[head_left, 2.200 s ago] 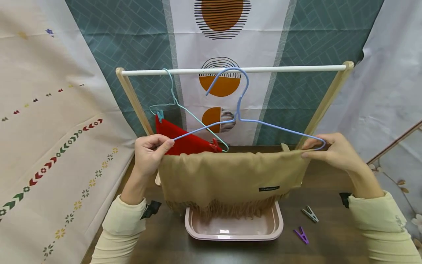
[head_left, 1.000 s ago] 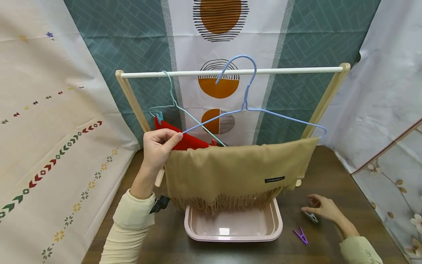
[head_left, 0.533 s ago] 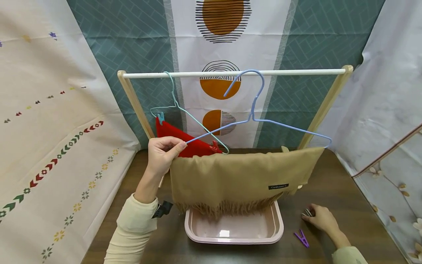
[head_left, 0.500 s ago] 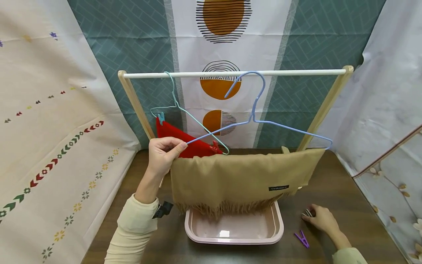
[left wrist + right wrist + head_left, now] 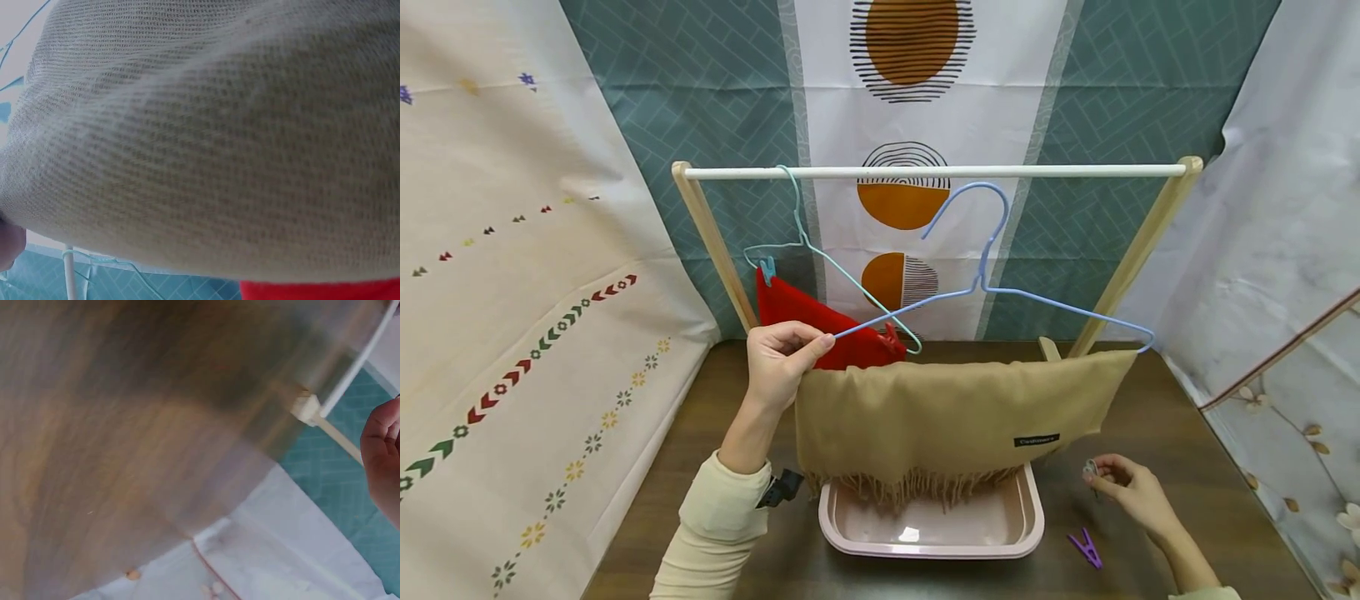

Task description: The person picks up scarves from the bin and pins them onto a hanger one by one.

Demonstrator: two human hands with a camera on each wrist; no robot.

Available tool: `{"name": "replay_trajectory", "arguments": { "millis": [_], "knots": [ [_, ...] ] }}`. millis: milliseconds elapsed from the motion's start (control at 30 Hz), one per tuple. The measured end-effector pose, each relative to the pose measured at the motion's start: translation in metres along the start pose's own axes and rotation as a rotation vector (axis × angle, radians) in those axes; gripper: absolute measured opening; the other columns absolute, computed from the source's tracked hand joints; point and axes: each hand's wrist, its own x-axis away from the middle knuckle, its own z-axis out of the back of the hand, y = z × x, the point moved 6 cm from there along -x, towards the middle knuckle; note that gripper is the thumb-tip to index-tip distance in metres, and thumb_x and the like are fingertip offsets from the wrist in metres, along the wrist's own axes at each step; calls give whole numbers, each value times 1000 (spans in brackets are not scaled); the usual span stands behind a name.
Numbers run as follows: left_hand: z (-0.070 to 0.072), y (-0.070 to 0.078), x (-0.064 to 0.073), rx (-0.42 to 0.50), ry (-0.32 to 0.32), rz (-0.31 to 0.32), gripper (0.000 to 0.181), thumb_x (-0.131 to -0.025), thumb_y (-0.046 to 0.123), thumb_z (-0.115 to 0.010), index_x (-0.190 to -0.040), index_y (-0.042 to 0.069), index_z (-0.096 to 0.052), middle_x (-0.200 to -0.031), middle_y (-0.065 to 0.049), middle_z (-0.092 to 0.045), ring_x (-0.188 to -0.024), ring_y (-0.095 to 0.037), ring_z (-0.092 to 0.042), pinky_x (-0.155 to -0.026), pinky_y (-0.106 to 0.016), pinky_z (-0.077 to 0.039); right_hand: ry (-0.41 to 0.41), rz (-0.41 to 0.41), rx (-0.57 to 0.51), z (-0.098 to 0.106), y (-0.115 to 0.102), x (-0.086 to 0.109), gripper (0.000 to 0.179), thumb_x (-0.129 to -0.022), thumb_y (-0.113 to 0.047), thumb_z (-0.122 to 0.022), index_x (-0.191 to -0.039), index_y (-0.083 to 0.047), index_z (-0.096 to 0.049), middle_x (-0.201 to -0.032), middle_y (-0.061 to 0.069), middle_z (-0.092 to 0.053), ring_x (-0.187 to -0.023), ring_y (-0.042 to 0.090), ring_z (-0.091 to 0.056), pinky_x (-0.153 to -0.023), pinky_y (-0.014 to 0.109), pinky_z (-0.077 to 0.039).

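My left hand (image 5: 778, 358) pinches the left end of a light blue wire hanger (image 5: 1030, 293), together with the tan fringed scarf (image 5: 955, 417) draped over it. The hanger's hook is free, in front of and below the white rail. At the far corner, the scarf hangs by the hanger's right end with no hand on it. Low on the right, my right hand (image 5: 1138, 496) pinches a small pale grey-green clothespin (image 5: 1090, 469) between thumb and fingers. Scarf cloth (image 5: 206, 144) fills most of the left wrist view. The right wrist view has only part of my right hand (image 5: 384, 456).
Behind is a wooden rack with a white rail (image 5: 1060, 172). A mint hanger (image 5: 842, 268) on it carries a red cloth (image 5: 797, 312), clipped by a blue clothespin (image 5: 767, 270) and a red one (image 5: 891, 340). A pink basin (image 5: 932, 551) and purple clothespin (image 5: 1086, 548) are on the table.
My right hand has let go of the hanger's right end, gone down to the table and picked up the pale clothespin. The left hand has shifted right and slightly lower with hanger and scarf.
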Motion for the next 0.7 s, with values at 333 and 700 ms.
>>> {"name": "replay_trajectory", "arguments": {
  "millis": [333,700],
  "knots": [
    [0,-2,1,1,-2,-1,33,-73,-19,-58,-72,11,-72,-51,-1,-53,-40,-10,-29,-34,-22,-24,39,277,-92,13,-73,9,27,-84,1,-60,-108,12,-54,-85,-7,-60,-73,7,-57,-60,22,-47],
    [2,-1,2,9,31,30,36,-71,-22,-55,-70,10,-71,-50,-1,-51,-40,-11,-28,-34,-23,-22,50,740,-317,15,-157,18,35,-67,26,-59,-101,15,-55,-86,1,-63,-78,7,-59,-67,14,-47]
  ]
}}
